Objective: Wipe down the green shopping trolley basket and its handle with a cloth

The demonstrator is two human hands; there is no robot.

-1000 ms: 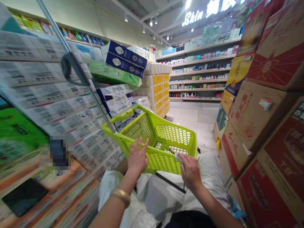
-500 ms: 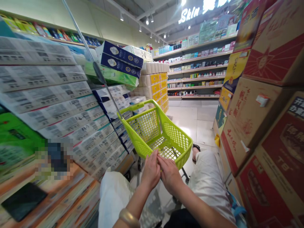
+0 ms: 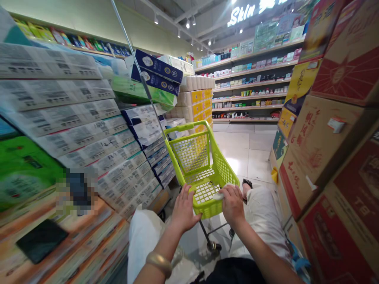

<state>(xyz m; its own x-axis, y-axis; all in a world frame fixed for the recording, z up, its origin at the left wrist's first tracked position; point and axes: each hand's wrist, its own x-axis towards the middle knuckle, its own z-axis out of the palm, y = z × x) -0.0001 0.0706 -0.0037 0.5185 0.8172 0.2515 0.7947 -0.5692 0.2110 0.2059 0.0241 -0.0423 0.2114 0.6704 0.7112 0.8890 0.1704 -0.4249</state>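
A lime-green wheeled shopping basket (image 3: 219, 169) stands in the aisle in front of me, empty, its thin metal pull handle (image 3: 142, 79) slanting up to the left. My left hand (image 3: 183, 209) grips the basket's near wall, fingers over the rim and thumb underneath. A gold bangle (image 3: 158, 262) sits on that wrist. My right hand (image 3: 232, 203) is closed on a small white cloth (image 3: 219, 195) and presses it against the rim at the near right corner. My knees in white trousers (image 3: 263, 217) flank the basket.
Stacked tissue and paper packs (image 3: 89, 130) wall the left side, with a black phone (image 3: 41, 240) lying on orange packs at the lower left. Tall cardboard boxes (image 3: 325, 130) line the right. The tiled floor (image 3: 248, 154) runs to product shelves (image 3: 251, 90) at the back.
The basket has swung round and moved nearer. My hands, together at its near edge half a second ago, have parted: the left holds the near wall, the right is at the right corner.
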